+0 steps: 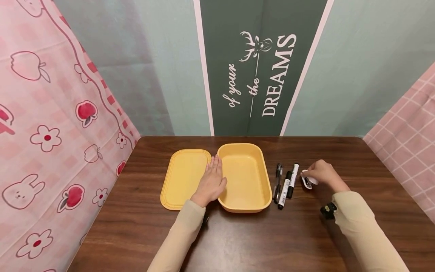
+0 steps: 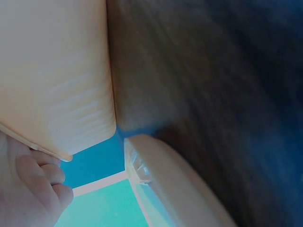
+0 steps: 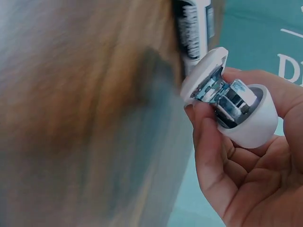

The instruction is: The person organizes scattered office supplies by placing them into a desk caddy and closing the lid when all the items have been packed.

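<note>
A yellow rectangular box [image 1: 242, 181] without its cover stands in the middle of the table. Along its left rim lies my left hand [image 1: 211, 182], fingers straight and thumb at the inner side; the left wrist view shows fingers [image 2: 40, 177] right at the rim. Left of the box is a flat yellow lid [image 1: 185, 177]. Over at the right, my right hand [image 1: 323, 174] pinches a small white stapler [image 3: 236, 109] with silver metal parts between its two white halves. The stapler is close over the tabletop, just right of the markers.
Between box and stapler lie a dark pen [image 1: 278, 183], a white marker with black ends [image 1: 284, 190] and a second such marker [image 1: 293, 180]. A brown wooden table [image 1: 244, 241] meets a printed cloth [image 1: 258, 75] behind, with pink cloths at both sides.
</note>
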{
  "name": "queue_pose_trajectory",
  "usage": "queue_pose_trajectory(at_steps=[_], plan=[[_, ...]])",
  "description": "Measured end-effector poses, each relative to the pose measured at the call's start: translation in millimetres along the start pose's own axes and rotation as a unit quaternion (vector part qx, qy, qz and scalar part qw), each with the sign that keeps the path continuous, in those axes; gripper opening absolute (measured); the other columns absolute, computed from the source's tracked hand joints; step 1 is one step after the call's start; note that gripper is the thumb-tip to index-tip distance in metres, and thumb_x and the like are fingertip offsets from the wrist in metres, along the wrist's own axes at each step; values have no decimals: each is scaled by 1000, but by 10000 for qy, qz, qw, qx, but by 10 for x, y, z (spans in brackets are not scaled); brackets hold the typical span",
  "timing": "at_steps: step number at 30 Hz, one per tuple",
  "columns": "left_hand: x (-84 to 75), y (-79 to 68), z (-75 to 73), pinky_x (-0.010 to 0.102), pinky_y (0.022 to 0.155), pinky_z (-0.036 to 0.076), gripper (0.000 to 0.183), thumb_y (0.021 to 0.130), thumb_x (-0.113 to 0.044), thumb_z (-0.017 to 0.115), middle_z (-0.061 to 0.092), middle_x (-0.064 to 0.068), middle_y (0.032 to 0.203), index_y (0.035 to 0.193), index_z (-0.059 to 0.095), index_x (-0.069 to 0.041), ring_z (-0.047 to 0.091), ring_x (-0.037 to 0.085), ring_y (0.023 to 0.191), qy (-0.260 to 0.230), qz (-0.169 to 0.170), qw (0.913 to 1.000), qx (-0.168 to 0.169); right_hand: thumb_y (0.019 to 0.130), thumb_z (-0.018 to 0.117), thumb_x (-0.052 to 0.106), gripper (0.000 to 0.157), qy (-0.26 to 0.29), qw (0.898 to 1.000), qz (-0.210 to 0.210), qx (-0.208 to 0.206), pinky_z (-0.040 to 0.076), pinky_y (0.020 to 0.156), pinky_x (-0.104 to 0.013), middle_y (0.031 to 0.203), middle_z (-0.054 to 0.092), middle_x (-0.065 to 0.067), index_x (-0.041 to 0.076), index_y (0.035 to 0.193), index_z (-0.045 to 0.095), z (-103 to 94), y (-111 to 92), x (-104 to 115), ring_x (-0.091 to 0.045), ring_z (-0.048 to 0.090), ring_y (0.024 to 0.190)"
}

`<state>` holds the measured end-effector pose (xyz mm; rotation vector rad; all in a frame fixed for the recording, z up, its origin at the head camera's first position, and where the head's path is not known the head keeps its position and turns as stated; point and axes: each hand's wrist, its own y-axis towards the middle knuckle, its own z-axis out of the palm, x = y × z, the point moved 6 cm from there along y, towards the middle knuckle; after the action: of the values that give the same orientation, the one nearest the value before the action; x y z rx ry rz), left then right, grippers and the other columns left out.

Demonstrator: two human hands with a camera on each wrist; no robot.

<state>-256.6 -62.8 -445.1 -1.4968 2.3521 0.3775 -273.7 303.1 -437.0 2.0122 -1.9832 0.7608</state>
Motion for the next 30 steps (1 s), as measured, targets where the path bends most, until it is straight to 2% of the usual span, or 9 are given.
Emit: queue_pose_trajectory(at_steps=[4,10,14,19,23,30], plan=[[-7,-18,-17,51,129,16,67,104,-23,40,10,27,168,156,17,12,10,38,159,3,0,10000,-5,86,71,25,29,20,9999,-134,-14,39,52,-29,52,50,10,1,70,71,-63,38,182,-9,45,52],[5,-8,-24,50,129,15,67,104,-23,39,9,27,168,156,16,12,11,39,158,48,-13,10000,-36,86,72,25,30,21,9996,-290,-58,45,52,-28,59,63,6,-5,80,74,-116,112,472,-9,52,54],[13,-8,-20,50,129,15,67,104,-23,39,10,28,167,156,18,13,12,40,158,87,-18,10000,-29,85,73,26,30,-10,9993,-350,-122,45,52,-28,59,64,5,-4,81,75,-133,164,635,-9,53,54],[16,-14,-15,51,129,16,67,103,-23,39,10,28,167,156,18,13,12,39,158,102,-20,9999,-2,85,73,30,31,-39,9990,-417,-182,41,54,-28,56,59,9,0,78,76,-144,226,852,-11,49,57],[9,-12,-19,51,129,16,67,103,-22,39,10,28,167,156,18,13,11,38,158,76,12,10000,-12,86,72,30,31,59,9990,-401,-203,41,53,-28,51,53,11,2,74,75,-131,271,1043,-10,47,53],[3,10,-24,52,128,18,67,102,-21,39,13,30,166,155,20,14,13,40,158,132,78,9999,-56,86,73,25,32,343,9971,-656,-162,33,49,-26,46,41,11,7,59,67,0,327,1429,-7,35,46]])
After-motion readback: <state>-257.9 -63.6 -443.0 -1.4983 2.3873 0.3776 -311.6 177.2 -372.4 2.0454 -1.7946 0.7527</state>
